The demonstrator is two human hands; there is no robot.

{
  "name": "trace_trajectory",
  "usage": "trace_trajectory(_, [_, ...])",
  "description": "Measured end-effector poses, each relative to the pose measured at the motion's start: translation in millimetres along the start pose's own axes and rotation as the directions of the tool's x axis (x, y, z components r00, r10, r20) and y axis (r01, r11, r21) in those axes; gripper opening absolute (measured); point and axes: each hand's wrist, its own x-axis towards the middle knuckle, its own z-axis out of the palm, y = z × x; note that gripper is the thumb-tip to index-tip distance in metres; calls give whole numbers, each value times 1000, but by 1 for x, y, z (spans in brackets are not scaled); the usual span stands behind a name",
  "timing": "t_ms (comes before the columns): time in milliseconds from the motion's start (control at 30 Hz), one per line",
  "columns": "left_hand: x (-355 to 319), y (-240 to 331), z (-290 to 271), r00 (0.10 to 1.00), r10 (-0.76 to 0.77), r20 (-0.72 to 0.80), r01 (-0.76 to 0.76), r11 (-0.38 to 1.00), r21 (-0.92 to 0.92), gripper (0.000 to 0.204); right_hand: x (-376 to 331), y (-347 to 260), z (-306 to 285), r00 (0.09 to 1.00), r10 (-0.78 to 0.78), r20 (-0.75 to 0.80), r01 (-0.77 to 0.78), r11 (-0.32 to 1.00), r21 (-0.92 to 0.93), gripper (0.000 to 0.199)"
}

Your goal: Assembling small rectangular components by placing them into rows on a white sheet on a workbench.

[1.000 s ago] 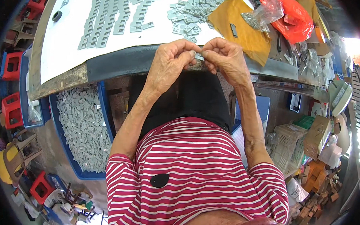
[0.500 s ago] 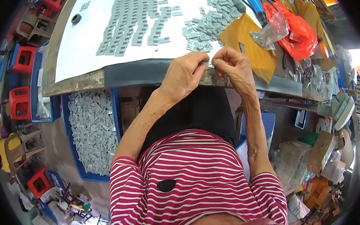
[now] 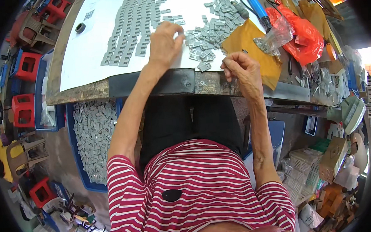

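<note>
Now left hand point(image 3: 165, 43) pinches grey pieces point(image 3: 203, 48); right hand point(image 3: 242, 71), curled shut, hovers at table edge point(image 3: 179, 82).

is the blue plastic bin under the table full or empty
Roughly full: small grey plastic pieces cover the blue plastic bin from wall to wall.

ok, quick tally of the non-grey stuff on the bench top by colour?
Blue-handled tool: 1
Mustard-yellow envelope: 1
Red plastic bag: 1
Clear bag of small parts: 1
Black ring: 1
Total: 5
Grey pieces in rows and a loose pile are too many to count.
</note>
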Motion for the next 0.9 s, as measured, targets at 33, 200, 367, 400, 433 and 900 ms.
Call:
trace_trajectory(33, [6, -6, 2, 1000, 15, -11, -14, 998, 62, 17, -4, -1, -1, 1000, -3, -3, 3, 1000, 0, 12])
trace_trajectory(200, [21, -21, 18, 999, -49, -6, 49, 960, 276, 16, -23, 0, -9, 998, 38, -46, -38, 999, 17, 11])
trace_trajectory(367, [23, -25, 23, 999, -44, 10, 38, 933, 358, 15, -37, 0, -13, 997, 66, -44, -66, 998, 2, 10])
trace_trajectory(400, [23, -25, 23, 999, -41, 15, 33, 929, 369, 15, -39, 0, -14, 998, 60, -30, -60, 998, -5, 9])
trace_trajectory(433, [23, -25, 24, 999, -42, 16, 33, 929, 369, 15, -41, 0, -16, 998, 57, -14, -57, 998, -12, 9])
trace_trajectory(900, [34, -39, 29, 998, 61, -27, -46, 922, 385, 7, -63, 10, -22, 989, 141, -37, -141, 990, -8, 8])
